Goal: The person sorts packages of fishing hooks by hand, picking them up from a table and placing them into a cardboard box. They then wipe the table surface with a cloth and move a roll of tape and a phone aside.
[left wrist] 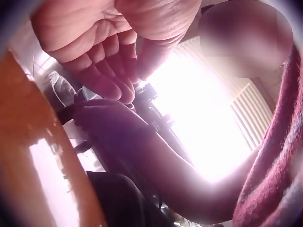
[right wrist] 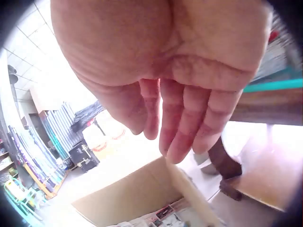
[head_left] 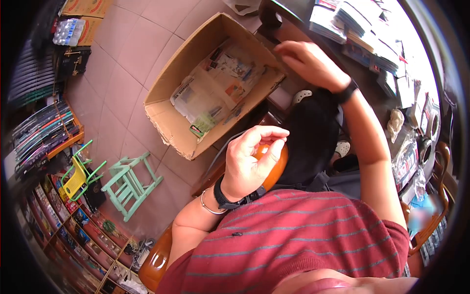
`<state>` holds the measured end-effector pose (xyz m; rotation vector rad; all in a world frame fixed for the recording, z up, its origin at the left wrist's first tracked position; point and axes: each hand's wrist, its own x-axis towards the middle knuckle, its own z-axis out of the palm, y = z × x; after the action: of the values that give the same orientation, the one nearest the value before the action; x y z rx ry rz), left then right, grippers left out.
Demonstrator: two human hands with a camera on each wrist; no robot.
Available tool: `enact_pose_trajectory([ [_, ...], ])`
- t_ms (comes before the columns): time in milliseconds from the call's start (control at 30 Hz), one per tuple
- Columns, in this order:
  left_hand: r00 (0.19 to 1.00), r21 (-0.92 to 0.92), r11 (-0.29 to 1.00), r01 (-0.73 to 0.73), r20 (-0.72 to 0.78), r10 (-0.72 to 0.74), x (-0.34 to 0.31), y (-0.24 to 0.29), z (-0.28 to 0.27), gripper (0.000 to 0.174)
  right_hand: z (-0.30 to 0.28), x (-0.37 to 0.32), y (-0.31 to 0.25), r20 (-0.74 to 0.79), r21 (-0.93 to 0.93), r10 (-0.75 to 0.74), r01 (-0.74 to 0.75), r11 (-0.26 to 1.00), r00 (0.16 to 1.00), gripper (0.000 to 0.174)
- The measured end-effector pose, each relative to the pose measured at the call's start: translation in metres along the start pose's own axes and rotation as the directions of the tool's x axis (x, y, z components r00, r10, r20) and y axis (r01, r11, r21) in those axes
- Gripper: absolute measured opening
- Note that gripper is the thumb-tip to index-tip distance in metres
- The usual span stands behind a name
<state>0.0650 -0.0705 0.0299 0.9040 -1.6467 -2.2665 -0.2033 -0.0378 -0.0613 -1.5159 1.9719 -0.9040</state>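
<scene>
An open cardboard box (head_left: 159, 110) stands on the tiled floor ahead, lined with printed paper and clear plastic sheets (head_left: 198, 90). A small green item (head_left: 199, 128) lies in its near left corner. My right hand (head_left: 311, 62) hangs just beyond the box's right rim, its fingers loosely bent and nothing in them. In the right wrist view the palm faces the camera and the box wall (right wrist: 137, 189) shows below the fingertips. My left hand (head_left: 252, 159) is close over a glossy orange-brown wooden armrest (head_left: 276, 169), fingers softly curled, the palm (left wrist: 99, 28) bare.
Stacks of papers and booklets (head_left: 362, 24) line the right side. On the left are a green wooden stool (head_left: 129, 183), a small yellow-seated chair (head_left: 76, 179) and shelves of goods (head_left: 73, 230). A dark-clothed leg (head_left: 311, 139) is between the hands.
</scene>
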Motion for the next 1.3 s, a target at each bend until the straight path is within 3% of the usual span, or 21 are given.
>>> enact_pose_trajectory([
  [67, 0.948, 0.315, 0.895, -0.315, 0.159, 0.277, -0.004, 0.010, 0.001, 0.022, -0.021, -0.052, -0.009, -0.056, -0.042, 0.064, -0.067, 0.997, 0.996, 0.025],
  [100, 0.917, 0.393, 0.831, -0.393, 0.235, 0.322, -0.007, 0.022, 0.005, 0.022, -0.028, -0.078, -0.015, -0.062, -0.036, 0.137, -0.140, 0.990, 0.989, 0.025],
  [200, 0.884, 0.292, 0.848, -0.443, 0.296, 0.361, -0.007, 0.045, 0.007, 0.024, -0.032, -0.139, -0.019, -0.186, 0.078, 0.329, -0.320, 0.944, 0.926, 0.027],
  [233, 0.904, 0.233, 0.878, -0.419, 0.200, 0.378, -0.008, 0.059, 0.007, 0.024, -0.027, -0.153, -0.026, -0.236, 0.130, 0.371, -0.349, 0.928, 0.898, 0.027],
  [267, 0.917, 0.173, 0.901, -0.399, 0.102, 0.386, -0.008, 0.074, 0.005, 0.024, -0.022, -0.163, -0.035, -0.295, 0.054, 0.309, -0.307, 0.950, 0.904, 0.029],
  [333, 0.863, 0.216, 0.842, -0.495, 0.011, 0.505, 0.011, 0.092, -0.023, 0.027, -0.002, -0.177, -0.046, -0.367, 0.015, 0.256, -0.270, 0.963, 0.894, 0.031],
  [433, 0.914, 0.071, 0.934, -0.349, -0.196, 0.356, 0.055, 0.098, -0.072, 0.024, 0.030, -0.183, -0.053, -0.378, -0.228, 0.146, -0.244, 0.943, 0.914, 0.034],
  [467, 0.943, 0.010, 0.957, -0.291, -0.168, 0.288, 0.073, 0.087, -0.094, 0.024, 0.036, -0.183, -0.054, -0.385, -0.325, 0.111, -0.248, 0.913, 0.916, 0.034],
  [533, 0.970, -0.026, 0.981, -0.190, -0.159, 0.184, 0.109, 0.048, -0.122, 0.024, 0.040, -0.184, -0.049, -0.400, -0.339, 0.089, -0.237, 0.910, 0.912, 0.031],
  [600, 0.994, -0.179, 0.984, 0.016, -0.102, -0.035, 0.141, -0.006, -0.154, 0.017, 0.041, -0.180, -0.040, -0.425, -0.288, 0.070, -0.208, 0.935, 0.903, 0.029],
  [667, 0.941, -0.313, 0.911, 0.269, -0.116, -0.318, 0.181, -0.065, -0.188, 0.012, 0.041, -0.172, -0.039, -0.428, -0.275, 0.067, -0.201, 0.940, 0.901, 0.028],
  [733, 0.807, -0.349, 0.832, 0.431, -0.264, -0.528, 0.214, -0.118, -0.203, 0.023, 0.038, -0.163, -0.039, -0.392, -0.265, 0.064, -0.180, 0.947, 0.918, 0.027],
  [800, 0.755, -0.337, 0.838, 0.429, -0.376, -0.537, 0.239, -0.167, -0.209, 0.039, 0.035, -0.156, -0.038, -0.374, -0.261, 0.064, -0.171, 0.950, 0.925, 0.028],
  [867, 0.686, -0.376, 0.789, 0.485, -0.396, -0.611, 0.261, -0.209, -0.221, 0.050, 0.035, -0.153, -0.034, -0.354, -0.259, 0.074, -0.174, 0.950, 0.932, 0.029],
  [900, 0.721, -0.319, 0.814, 0.485, -0.381, -0.579, 0.271, -0.240, -0.233, 0.054, 0.034, -0.152, -0.034, -0.345, -0.258, 0.085, -0.181, 0.949, 0.935, 0.030],
  [967, 0.673, -0.326, 0.770, 0.549, -0.374, -0.638, 0.298, -0.304, -0.263, 0.048, 0.034, -0.148, -0.032, -0.329, -0.252, 0.094, -0.183, 0.950, 0.940, 0.034],
  [1033, 0.639, -0.329, 0.726, 0.604, -0.344, -0.688, 0.311, -0.322, -0.257, 0.048, 0.034, -0.145, -0.028, -0.311, -0.249, 0.100, -0.183, 0.951, 0.945, 0.036],
  [1100, 0.609, -0.174, 0.829, 0.532, -0.601, -0.517, 0.312, -0.335, -0.241, 0.059, 0.035, -0.143, -0.026, -0.296, -0.253, 0.106, -0.185, 0.950, 0.949, 0.037],
  [1233, 0.639, -0.079, 0.811, 0.580, -0.573, -0.513, 0.341, -0.378, -0.256, 0.067, 0.038, -0.141, -0.017, -0.287, -0.270, 0.097, -0.177, 0.947, 0.953, 0.035],
  [1300, 0.627, 0.136, 0.746, 0.651, -0.651, -0.428, 0.371, -0.437, -0.284, 0.066, 0.038, -0.140, -0.016, -0.277, -0.264, 0.104, -0.180, 0.948, 0.955, 0.034],
])
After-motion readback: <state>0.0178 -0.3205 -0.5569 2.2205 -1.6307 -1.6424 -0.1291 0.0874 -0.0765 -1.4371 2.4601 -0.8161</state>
